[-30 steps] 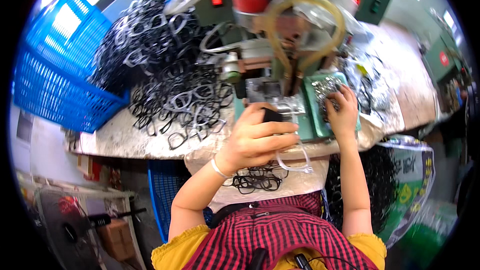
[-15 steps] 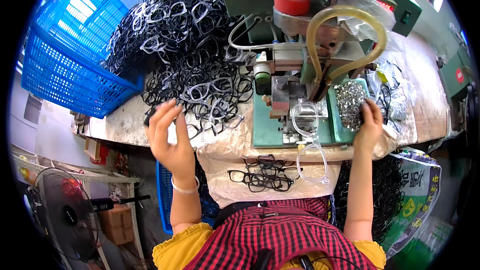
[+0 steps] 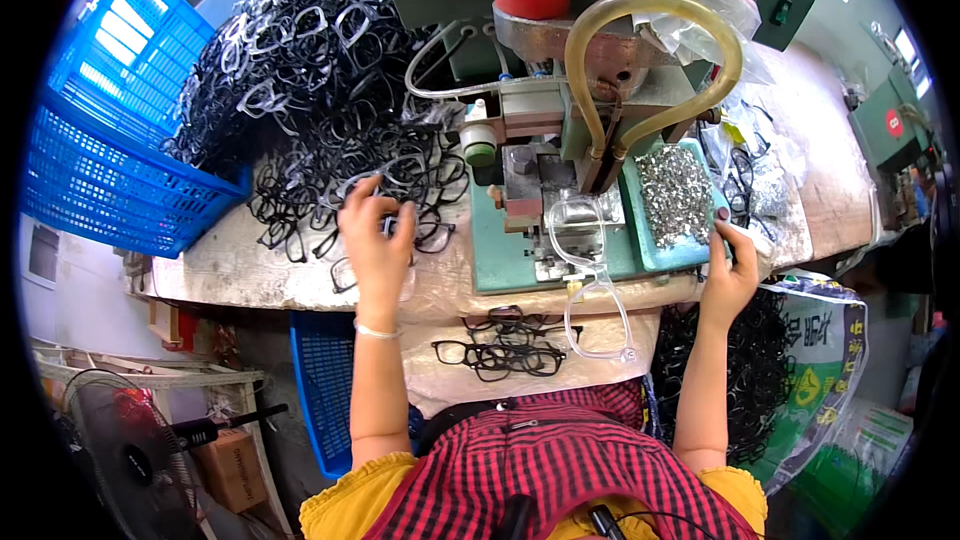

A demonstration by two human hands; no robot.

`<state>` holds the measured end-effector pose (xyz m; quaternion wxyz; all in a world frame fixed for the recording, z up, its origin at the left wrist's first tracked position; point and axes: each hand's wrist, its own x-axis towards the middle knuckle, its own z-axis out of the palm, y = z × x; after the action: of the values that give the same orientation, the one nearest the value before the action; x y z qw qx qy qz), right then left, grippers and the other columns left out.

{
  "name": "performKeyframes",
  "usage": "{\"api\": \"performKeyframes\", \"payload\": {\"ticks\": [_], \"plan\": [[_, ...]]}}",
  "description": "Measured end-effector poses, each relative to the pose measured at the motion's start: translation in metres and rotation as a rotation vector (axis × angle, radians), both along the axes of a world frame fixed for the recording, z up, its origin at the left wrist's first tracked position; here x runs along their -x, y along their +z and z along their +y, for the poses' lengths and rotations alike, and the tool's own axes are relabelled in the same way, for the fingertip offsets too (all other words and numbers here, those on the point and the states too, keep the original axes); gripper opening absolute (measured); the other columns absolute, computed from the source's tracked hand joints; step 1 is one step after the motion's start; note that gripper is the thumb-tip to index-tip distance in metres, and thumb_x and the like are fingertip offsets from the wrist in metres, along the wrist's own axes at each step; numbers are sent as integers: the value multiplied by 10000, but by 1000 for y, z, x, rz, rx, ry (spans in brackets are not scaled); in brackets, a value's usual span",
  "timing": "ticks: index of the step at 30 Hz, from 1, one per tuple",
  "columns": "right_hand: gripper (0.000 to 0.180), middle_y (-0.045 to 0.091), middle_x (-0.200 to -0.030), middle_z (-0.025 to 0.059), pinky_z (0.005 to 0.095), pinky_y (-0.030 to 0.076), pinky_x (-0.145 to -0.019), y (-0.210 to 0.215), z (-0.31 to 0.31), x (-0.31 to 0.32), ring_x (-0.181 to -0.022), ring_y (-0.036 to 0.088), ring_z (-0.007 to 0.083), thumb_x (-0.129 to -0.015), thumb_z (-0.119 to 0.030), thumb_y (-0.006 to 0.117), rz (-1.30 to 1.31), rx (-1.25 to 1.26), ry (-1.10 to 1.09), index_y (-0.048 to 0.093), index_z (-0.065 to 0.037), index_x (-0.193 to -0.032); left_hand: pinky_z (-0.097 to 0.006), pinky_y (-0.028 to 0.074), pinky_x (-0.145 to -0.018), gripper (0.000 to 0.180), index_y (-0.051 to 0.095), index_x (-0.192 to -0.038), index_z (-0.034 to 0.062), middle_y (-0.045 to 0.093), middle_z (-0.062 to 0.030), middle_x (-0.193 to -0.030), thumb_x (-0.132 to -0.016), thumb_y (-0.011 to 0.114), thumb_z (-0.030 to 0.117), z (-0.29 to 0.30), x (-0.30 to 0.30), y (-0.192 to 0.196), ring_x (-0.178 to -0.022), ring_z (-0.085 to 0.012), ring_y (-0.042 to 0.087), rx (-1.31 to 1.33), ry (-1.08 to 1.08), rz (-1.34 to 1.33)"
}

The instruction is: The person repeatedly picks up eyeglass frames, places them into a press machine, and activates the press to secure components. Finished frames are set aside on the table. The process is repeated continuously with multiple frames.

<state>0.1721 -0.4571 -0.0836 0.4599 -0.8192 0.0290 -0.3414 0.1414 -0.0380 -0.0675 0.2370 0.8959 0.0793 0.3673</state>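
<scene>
Head view: the clear frame (image 3: pixel 600 277) lies on the press (image 3: pixel 622 55), its nearer rim overhanging the green base. Left hand (image 3: pixel 377 255), half-curled with no grip evident, is at the frame pile (image 3: pixel 315 155); lifting one by its rim should avoid snagging. Right hand (image 3: pixel 731 283), thumb and forefinger nearly together, is at the tray (image 3: pixel 690 261); I cannot tell if it holds anything. A light fingertip pinch would suit the small parts (image 3: pixel 673 190).
</scene>
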Motion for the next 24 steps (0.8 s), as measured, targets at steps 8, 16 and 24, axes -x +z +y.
{"api": "performKeyframes", "payload": {"ticks": [8,16,24], "plan": [[161,716,-986,103,326,497,-889,54,28,21,-964,664,221,-829,42,701,23,-81,332,741,15,-982,-335,580,-853,198,603,-896,-21,733,-177,-942,-1049,526,78,-23,29,70,-882,-230,720,619,-412,-267],[390,677,-974,73,286,507,-871,70,112,-25,-936,655,139,-822,-7,722,10,-413,627,589,31,-1187,-255,524,-741,265,571,-794,-2,755,-130,-845,-1038,556,100,-41,11,7,-765,-142,686,831,-340,-148],[494,697,-943,48,245,454,-926,74,119,-22,-938,629,88,-833,-4,713,103,-650,711,529,21,-1291,-353,589,-743,423,516,-836,-29,705,-212,-830,-1102,425,287,-75,11,80,-712,-242,677,362,-618,-506]]}}
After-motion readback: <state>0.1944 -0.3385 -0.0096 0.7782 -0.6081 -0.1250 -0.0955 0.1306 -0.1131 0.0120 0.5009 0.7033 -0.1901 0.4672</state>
